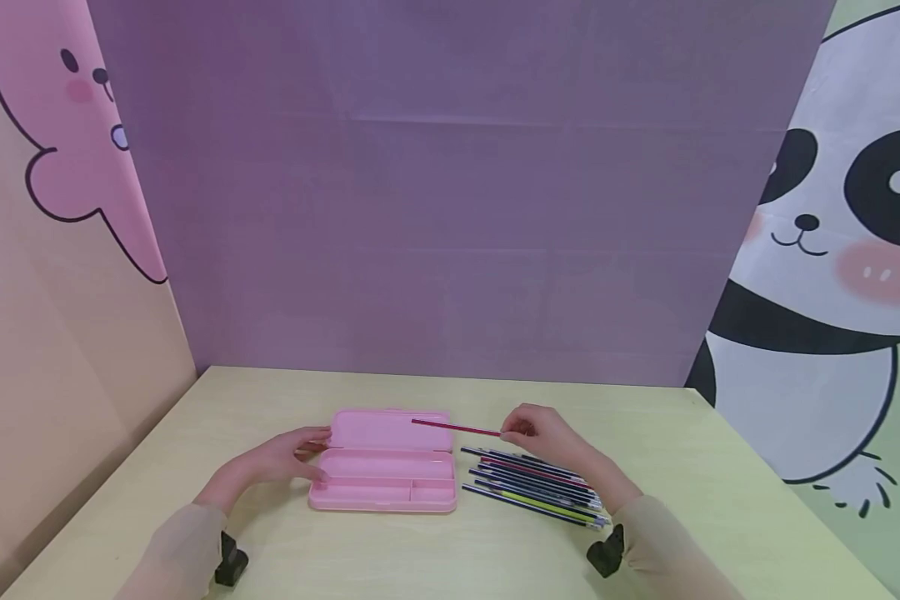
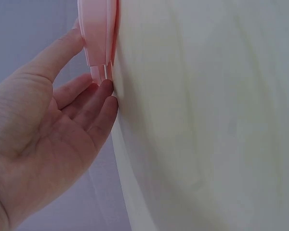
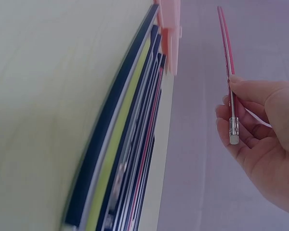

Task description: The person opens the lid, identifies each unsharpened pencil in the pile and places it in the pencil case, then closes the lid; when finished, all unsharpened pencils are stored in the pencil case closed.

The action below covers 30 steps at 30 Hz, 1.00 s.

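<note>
An open pink pencil case (image 1: 367, 507) lies flat on the table, its lid (image 1: 382, 429) folded back. My left hand (image 1: 288, 454) is at the case's left side, fingers near the lid and thumb at the lower tray's edge. In the left wrist view the left hand's fingers (image 2: 103, 113) look nearly straight beside the pink plastic. My right hand (image 1: 543, 431) pinches a red pencil (image 1: 457, 428) near its eraser end, above the table. Its white eraser (image 3: 234, 139) and silver ferrule point back toward the wrist, and its other end overlaps the lid in the head view.
A pile of pencils (image 1: 532, 483), mostly dark striped with a yellow-green and a red one, lies right of the case, below my right hand. The tray has a long compartment and smaller divided ones. A purple panel (image 1: 450, 208) rises behind the pale wooden table (image 1: 390, 558).
</note>
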Available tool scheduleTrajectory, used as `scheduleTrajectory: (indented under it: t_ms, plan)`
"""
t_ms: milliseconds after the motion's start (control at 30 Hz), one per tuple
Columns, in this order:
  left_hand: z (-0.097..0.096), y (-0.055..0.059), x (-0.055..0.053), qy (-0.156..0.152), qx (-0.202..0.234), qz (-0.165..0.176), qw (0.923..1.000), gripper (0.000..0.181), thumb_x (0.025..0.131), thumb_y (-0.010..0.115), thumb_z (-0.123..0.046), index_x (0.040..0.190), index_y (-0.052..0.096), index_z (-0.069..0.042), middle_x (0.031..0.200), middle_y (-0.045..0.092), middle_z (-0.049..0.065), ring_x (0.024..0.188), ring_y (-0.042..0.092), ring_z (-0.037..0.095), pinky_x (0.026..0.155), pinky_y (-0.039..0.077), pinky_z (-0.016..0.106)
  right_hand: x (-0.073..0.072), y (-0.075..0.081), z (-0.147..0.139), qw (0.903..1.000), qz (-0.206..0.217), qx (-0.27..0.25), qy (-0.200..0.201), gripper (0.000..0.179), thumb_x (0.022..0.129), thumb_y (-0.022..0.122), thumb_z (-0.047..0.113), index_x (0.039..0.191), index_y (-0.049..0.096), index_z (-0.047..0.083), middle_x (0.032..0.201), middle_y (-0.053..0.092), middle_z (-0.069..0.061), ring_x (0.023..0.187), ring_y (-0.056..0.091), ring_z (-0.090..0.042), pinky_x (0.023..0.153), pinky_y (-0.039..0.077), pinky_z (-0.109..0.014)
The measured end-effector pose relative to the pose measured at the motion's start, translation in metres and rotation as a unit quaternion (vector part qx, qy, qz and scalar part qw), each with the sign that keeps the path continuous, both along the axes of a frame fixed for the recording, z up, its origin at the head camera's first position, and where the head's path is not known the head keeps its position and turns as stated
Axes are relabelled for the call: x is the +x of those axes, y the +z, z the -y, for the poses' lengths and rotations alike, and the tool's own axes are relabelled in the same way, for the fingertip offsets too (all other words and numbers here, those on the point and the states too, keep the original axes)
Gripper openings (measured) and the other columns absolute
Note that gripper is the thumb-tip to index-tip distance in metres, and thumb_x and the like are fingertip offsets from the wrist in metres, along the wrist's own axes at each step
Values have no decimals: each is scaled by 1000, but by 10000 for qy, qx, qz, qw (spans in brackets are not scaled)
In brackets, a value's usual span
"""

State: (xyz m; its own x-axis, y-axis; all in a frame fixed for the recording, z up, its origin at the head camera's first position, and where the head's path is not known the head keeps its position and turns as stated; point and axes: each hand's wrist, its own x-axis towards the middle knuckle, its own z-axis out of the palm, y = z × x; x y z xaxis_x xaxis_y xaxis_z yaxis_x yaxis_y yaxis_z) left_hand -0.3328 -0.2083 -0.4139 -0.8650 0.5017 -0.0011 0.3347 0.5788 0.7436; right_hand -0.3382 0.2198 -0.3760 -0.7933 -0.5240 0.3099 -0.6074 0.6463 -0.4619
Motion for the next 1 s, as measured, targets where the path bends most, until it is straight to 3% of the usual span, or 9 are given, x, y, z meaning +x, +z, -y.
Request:
scheduleTrajectory:
  t_ms: [267,467,1000]
  plan:
    - [2,-2,0,-159,33,-117,9998,78,80,74,-20,140,32,10,139,41,28,125,43,45,105,37,54,-2,-2,21,9998,189,58,66,6,88,66,15,92,65,11,81,60,4,70,51,-6,64,50,-17]
    - [0,1,0,16,-46,-77,10000,77,80,74,-20,140,34,6,139,43,25,124,44,43,105,37,53,-3,-1,35,9996,240,44,149,6,88,66,15,91,65,10,80,60,4,70,51,-6,63,50,-18]
    - [-1,1,-1,38,-175,-123,9998,76,81,74,-21,141,35,5,140,43,24,125,44,42,105,37,54,-6,5,68,9990,-58,259,372,8,87,66,17,92,67,10,80,61,4,70,50,-6,62,48,-17]
